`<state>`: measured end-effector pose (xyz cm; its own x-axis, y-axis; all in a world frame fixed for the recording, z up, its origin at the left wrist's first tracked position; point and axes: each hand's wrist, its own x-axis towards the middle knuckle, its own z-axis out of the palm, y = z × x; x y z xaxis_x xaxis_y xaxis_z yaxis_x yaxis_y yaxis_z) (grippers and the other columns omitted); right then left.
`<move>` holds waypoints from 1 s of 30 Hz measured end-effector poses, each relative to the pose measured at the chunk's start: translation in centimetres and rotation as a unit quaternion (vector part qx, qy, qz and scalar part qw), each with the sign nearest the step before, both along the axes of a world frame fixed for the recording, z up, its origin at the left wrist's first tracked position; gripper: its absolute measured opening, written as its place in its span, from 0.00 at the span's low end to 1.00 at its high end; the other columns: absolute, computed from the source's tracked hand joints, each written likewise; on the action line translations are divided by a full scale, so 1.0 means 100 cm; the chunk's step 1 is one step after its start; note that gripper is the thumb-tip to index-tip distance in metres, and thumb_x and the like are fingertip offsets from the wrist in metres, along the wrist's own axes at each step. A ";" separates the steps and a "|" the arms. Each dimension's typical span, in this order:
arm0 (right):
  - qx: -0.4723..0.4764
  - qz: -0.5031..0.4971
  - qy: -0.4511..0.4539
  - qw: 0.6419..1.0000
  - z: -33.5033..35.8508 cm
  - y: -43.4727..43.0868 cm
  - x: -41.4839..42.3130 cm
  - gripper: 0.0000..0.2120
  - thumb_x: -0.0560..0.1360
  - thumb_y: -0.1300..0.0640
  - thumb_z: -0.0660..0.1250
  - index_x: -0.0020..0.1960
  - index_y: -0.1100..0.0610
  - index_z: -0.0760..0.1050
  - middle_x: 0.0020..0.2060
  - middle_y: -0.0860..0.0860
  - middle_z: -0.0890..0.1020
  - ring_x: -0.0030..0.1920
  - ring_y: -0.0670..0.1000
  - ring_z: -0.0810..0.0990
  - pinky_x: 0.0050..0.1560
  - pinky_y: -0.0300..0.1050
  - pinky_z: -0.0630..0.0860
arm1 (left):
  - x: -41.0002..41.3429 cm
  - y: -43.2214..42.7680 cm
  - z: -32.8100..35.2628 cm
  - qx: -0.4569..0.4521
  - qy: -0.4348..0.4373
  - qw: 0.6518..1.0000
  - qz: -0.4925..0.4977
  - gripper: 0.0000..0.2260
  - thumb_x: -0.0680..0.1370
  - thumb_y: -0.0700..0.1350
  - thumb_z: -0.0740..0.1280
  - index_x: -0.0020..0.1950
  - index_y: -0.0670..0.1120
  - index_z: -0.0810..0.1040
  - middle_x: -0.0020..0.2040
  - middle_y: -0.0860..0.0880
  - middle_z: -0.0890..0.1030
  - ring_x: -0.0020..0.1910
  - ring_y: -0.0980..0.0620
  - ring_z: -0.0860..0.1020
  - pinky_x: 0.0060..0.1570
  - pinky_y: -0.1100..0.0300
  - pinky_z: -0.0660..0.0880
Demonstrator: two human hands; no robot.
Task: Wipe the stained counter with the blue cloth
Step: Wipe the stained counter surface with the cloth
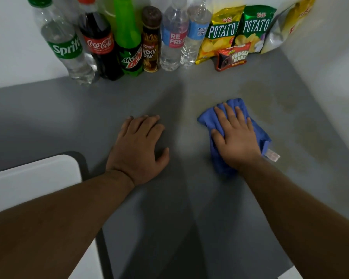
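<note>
Left hand (137, 146) rests flat on the grey table (48, 117), fingers relaxed. Right hand (236, 137), apart to its right, presses the blue cloth (208, 120) flat with spread fingers. Yellowish stain (270, 101) lies just beyond the cloth; bottles (127, 37) line the far edge.

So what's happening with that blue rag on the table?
A person is cleaning a grey counter. Their right hand presses flat on the blue cloth, right beside a faint yellowish stain that is not wiped away yet. The left hand rests flat on the counter, holding nothing. Drink bottles and snack bags stand along the back wall.
</note>
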<state>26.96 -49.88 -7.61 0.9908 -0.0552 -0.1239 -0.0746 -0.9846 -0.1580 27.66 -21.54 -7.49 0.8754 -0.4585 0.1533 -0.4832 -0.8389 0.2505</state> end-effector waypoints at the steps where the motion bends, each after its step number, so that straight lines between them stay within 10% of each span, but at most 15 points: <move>1: -0.003 -0.021 -0.002 1.000 -0.001 0.009 0.012 0.30 0.85 0.41 0.48 0.84 0.48 0.49 0.84 0.50 0.50 0.83 0.57 0.45 0.82 0.61 0.44 | 0.000 0.000 0.000 -0.001 0.001 1.000 0.001 0.24 0.76 0.57 0.67 0.67 0.43 0.77 0.72 0.43 0.75 0.69 0.38 0.73 0.74 0.37 0.65; 10: 0.022 0.156 0.030 0.987 0.006 -0.002 -0.020 0.30 0.83 0.42 0.49 0.84 0.48 0.55 0.83 0.47 0.52 0.84 0.53 0.46 0.82 0.60 0.47 | 0.001 0.001 -0.003 -0.010 0.004 1.000 0.004 0.25 0.75 0.56 0.67 0.67 0.44 0.77 0.72 0.43 0.75 0.70 0.38 0.73 0.74 0.37 0.64; 18: 0.017 -0.004 -0.009 1.000 0.001 0.023 0.046 0.29 0.85 0.48 0.53 0.84 0.51 0.53 0.84 0.52 0.52 0.83 0.58 0.47 0.81 0.60 0.44 | 0.001 0.000 -0.004 -0.004 0.012 1.000 0.005 0.25 0.76 0.57 0.66 0.68 0.44 0.77 0.72 0.43 0.75 0.71 0.39 0.73 0.74 0.36 0.64; 30: 0.027 0.076 0.008 0.997 0.004 0.007 0.044 0.30 0.83 0.42 0.49 0.84 0.48 0.53 0.84 0.49 0.52 0.83 0.56 0.48 0.81 0.61 0.47 | 0.002 0.000 -0.005 -0.014 0.021 1.000 0.008 0.25 0.75 0.57 0.66 0.67 0.44 0.77 0.71 0.44 0.75 0.71 0.40 0.72 0.74 0.37 0.64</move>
